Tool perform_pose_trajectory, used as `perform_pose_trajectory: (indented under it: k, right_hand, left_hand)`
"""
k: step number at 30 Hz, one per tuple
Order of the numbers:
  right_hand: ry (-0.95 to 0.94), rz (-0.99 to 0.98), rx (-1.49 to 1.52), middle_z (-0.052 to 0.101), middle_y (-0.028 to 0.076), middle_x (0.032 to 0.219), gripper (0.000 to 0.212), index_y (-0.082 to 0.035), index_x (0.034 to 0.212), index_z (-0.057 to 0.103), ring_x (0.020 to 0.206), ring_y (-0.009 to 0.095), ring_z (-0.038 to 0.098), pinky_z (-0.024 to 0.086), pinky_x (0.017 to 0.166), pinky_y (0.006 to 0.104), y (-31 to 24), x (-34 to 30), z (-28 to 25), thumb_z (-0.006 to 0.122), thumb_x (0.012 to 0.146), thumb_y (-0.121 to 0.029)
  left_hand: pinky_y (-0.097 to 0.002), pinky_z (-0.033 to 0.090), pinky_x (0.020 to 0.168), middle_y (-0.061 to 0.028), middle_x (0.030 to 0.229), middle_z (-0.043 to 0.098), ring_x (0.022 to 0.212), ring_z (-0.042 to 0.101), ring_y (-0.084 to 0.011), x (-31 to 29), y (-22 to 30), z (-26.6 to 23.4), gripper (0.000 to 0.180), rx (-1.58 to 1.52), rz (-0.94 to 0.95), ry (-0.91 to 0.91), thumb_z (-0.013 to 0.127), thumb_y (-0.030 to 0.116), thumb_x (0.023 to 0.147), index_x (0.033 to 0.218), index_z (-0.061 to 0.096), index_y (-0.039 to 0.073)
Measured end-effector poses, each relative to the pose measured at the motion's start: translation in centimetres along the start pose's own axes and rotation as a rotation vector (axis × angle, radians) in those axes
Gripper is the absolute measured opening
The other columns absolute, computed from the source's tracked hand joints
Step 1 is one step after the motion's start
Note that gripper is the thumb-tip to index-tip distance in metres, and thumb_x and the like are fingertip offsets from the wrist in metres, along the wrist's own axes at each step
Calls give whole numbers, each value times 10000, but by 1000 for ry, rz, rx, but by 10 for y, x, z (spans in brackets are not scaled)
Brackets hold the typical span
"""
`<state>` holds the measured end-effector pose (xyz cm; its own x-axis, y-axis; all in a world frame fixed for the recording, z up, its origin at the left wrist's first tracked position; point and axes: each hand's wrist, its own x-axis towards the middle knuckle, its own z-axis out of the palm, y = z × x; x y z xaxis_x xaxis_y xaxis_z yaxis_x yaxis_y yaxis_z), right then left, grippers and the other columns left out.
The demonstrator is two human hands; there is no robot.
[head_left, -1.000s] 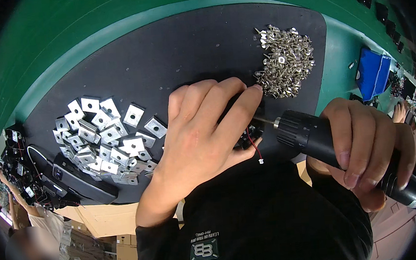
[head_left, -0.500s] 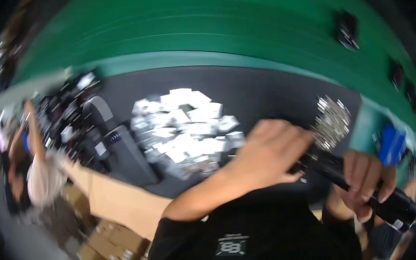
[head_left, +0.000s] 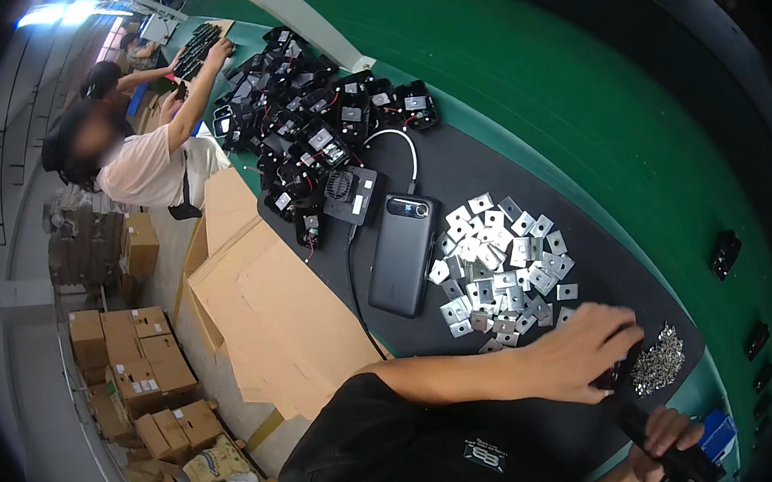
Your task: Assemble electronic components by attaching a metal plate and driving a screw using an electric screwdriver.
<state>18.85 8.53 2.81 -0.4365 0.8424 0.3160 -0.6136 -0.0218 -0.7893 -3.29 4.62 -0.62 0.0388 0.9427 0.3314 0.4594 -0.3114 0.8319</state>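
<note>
My left hand (head_left: 585, 352) is curled over a small black plastic part (head_left: 609, 377), mostly hidden under the fingers. Right beside it lies a heap of small silver screws (head_left: 658, 361). At the lower right, my right hand (head_left: 672, 440) is wrapped round a black cylindrical power screwdriver (head_left: 634, 421), its front end pointing toward the left hand. A loose pile of square metal plates with holes (head_left: 506, 272) spreads on the black mat (head_left: 452, 159), just beyond my left forearm.
A dark power bank (head_left: 403, 256) is cabled to a small fan unit (head_left: 351, 196). Black housings (head_left: 304, 120) are heaped farther left. More black parts (head_left: 724, 255) sit on the green belt (head_left: 517, 67). Cardboard (head_left: 283, 312) borders the mat; a co-worker (head_left: 149, 164) reaches over the far bench.
The view has swung left, bringing the co-workers and stacked boxes into sight. My left hand has come away from the screwdriver's front end and sits by the screws; the right keeps its grip.
</note>
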Motion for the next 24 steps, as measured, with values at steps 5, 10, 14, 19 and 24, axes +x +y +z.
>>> perform_pose_trajectory:
  k: [5,10,14,19,24]
  right_hand:
    - [-344,-43,37,660,64,765,415,-100,968,519,652,181,646,467,607,278,26,6,-33,831,700,-145]
    - [-655,31,-189,671,137,733,172,-45,907,545,635,275,667,514,630,347,5,30,-30,568,918,-215]
    - [-781,132,199,692,189,815,219,-13,978,532,681,324,693,521,572,400,33,25,-78,573,914,-219]
    - [-712,97,173,689,192,807,252,2,990,520,659,315,685,521,575,392,34,20,-72,573,918,-234]
    - [-551,56,42,683,189,790,257,-4,946,507,604,287,668,520,538,371,30,15,-50,564,927,-254]
  left_hand:
    - [-459,387,939,-186,1140,506,1116,471,-363,6,-13,-121,758,414,-85,270,806,234,571,1218,480,10]
    - [-421,427,946,-210,1136,500,1075,506,-362,1,-17,-238,719,926,-152,366,778,187,601,1213,464,-22]
    - [-406,438,886,-183,1099,547,1033,544,-337,-33,-29,-315,688,1173,-302,445,786,262,627,1189,493,-6]
    - [-419,443,851,-177,1055,577,989,571,-333,-78,-54,-391,629,1259,-541,683,766,362,691,1145,529,-5]
    - [-458,349,923,-137,1099,604,1060,566,-299,-124,-84,-386,622,1241,-705,766,728,425,733,1187,541,42]
